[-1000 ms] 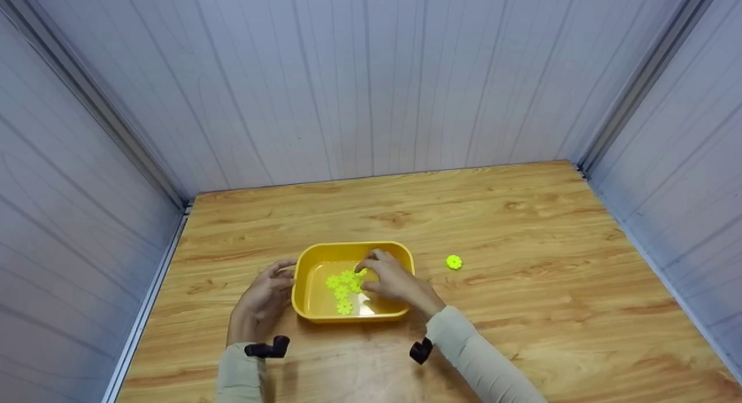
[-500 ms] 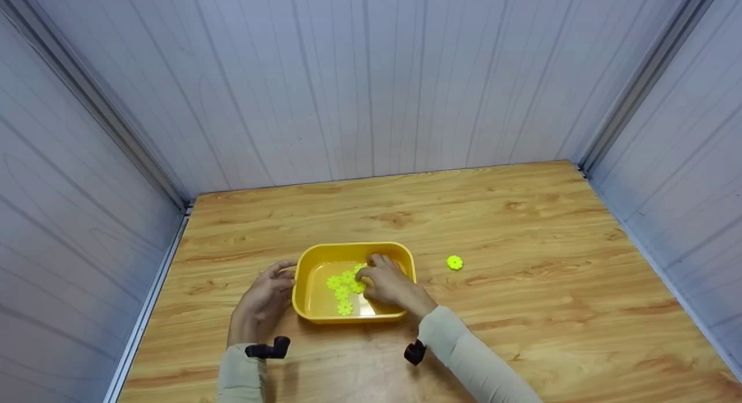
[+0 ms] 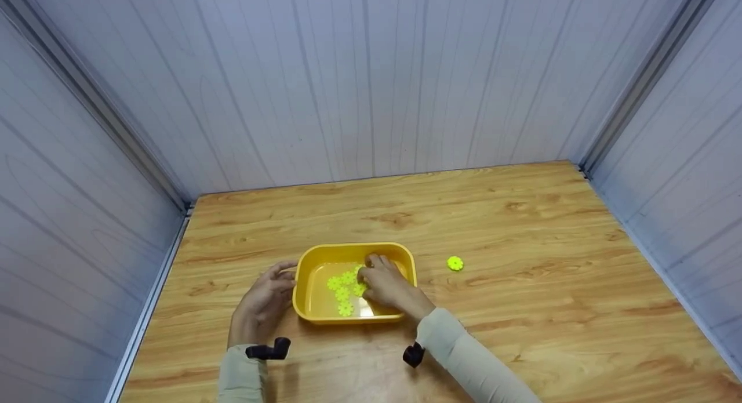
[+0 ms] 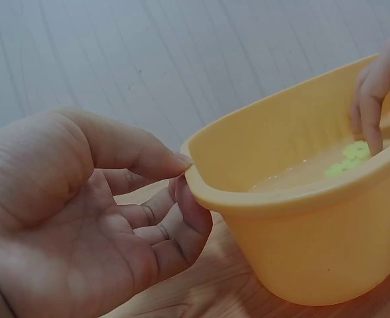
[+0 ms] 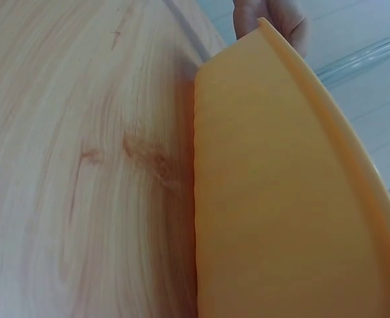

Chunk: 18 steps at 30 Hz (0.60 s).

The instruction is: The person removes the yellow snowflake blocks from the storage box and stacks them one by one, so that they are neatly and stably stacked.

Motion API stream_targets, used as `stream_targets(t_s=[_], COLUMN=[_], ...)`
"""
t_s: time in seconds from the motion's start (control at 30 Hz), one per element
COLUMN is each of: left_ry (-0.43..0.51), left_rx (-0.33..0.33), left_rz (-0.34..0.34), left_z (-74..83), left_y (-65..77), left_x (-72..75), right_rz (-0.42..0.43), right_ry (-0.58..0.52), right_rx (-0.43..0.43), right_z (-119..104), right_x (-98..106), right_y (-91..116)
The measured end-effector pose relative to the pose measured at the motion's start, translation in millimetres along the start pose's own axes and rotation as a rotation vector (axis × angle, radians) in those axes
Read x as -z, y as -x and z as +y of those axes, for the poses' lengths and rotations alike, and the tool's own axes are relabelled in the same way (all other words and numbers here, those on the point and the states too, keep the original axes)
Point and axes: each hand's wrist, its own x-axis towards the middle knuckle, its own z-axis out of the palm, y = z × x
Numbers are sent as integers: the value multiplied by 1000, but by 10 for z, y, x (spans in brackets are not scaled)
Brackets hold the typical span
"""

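A yellow plastic tub (image 3: 355, 320) sits on the wooden table, with several neon-yellow flower-shaped pieces (image 3: 342, 293) lying in a cluster on its floor. My left hand (image 3: 266, 296) is at the tub's left end; in the left wrist view its thumb and fingers pinch the rim (image 4: 261, 202). My right hand (image 3: 389, 284) reaches down inside the tub at the right part of the cluster, fingers bent downward. Its fingertips are hidden in the head view, so whether they pinch a piece cannot be told. The right wrist view shows mostly the tub's outer wall (image 5: 281, 185).
One more neon-yellow flower piece (image 3: 455, 264) lies alone on the wooden table (image 3: 522, 235), right of the tub. Pale panel walls (image 3: 371, 84) enclose the table at the back and both sides. Each wrist carries a small black camera mount (image 3: 269, 349).
My right hand has lowered into the tub and moved closer to the flower pieces, its fingers drawing in. The left hand keeps its place at the rim.
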Motion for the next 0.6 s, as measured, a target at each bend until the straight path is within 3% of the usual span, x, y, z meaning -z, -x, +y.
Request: stream_targets(t_s=[0.23,0.6], left_ry=[-24,-11], left_rx=[-12,-19], left_rz=[-40,-51], left_z=[1,1], left_y=[23,12], left_x=[-7,7], right_rz=[34,-1], right_ry=[-43,-281], right_rx=[26,3], right_z=[38,38], right_x=[-17,83], right_y=[10,10])
